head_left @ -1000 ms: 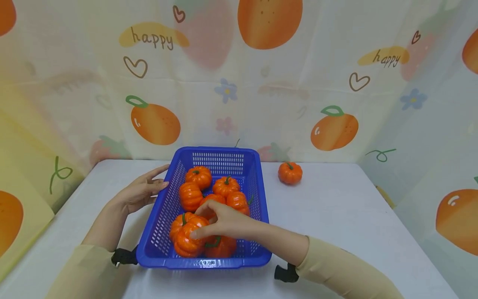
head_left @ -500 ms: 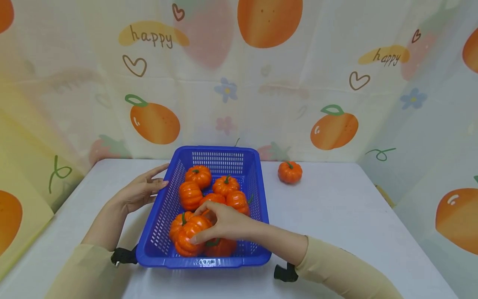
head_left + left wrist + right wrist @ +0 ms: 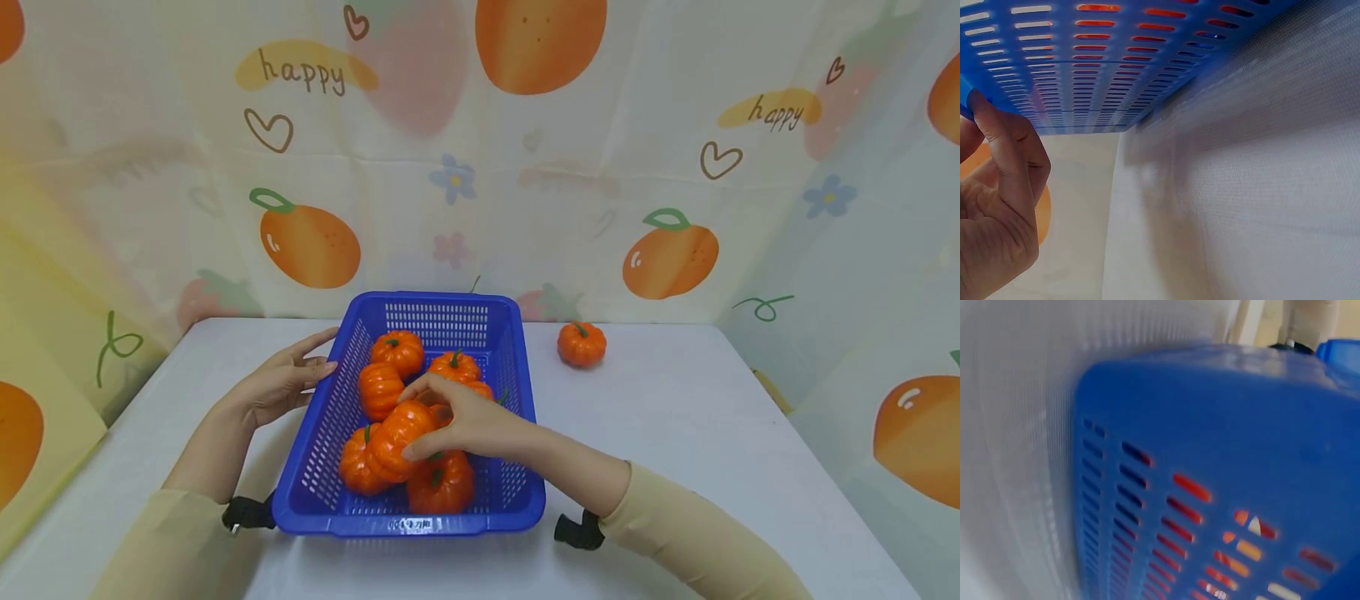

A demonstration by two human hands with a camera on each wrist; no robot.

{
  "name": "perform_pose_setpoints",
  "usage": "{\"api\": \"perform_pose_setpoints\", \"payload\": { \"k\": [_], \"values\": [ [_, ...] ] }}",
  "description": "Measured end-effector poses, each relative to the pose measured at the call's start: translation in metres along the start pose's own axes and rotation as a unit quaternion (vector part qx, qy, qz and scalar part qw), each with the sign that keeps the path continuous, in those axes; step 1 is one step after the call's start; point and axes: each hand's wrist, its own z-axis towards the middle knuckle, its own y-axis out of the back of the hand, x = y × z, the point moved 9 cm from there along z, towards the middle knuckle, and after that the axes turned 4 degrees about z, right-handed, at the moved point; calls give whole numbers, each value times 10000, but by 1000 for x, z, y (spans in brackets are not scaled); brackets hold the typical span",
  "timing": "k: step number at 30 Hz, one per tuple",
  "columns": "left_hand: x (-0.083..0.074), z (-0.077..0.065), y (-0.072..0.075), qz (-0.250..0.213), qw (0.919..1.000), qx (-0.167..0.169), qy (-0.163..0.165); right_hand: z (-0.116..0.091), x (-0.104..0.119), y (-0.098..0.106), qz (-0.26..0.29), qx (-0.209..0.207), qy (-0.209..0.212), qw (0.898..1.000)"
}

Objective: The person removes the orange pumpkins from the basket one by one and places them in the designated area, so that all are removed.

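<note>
Several orange pumpkins (image 3: 397, 354) in blue bskt (image 3: 352, 525); R grip (image 3: 468, 421) pinches one (image 3: 397, 446), L grip (image 3: 277, 382) loose at rim (image 3: 311, 421).

Pale printed cloth (image 3: 510, 217) (oranges (image 3: 310, 247), hearts (image 3: 721, 161)) hangs behind a white table (image 3: 652, 425); yellow tints the cloth's left side.

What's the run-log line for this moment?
right hand: holds pumpkin | left hand: touches blue perforated basket | basket: more pumpkins | tabletop: lone pumpkin
</note>
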Motion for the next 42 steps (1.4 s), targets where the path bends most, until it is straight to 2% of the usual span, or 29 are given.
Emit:
{"api": "perform_pose_setpoints", "payload": {
  "k": [5,16,21,28,35,42],
  "values": [
    [0,0,0,-40,10000,17,-23,0,3,12,37,-99,210,9997],
    [0,0,0,10,10000,4,-17,3,9,45,512,-313,809,9949],
    [1,0,0,-19,10000,6,-10,2,8,68,1128,-549,860,9884],
    [1,1,0,26,10000,18,-24,-6,2,111,2286,-1207,923,9616],
    [2,1,1,42,10000,-21,18,-13,-9,152,2923,-1773,1167,9325],
    [0,0,0,-46,10000,-8,-12,-20,-27,187,3400,-2260,1112,9060]
  ]
}}
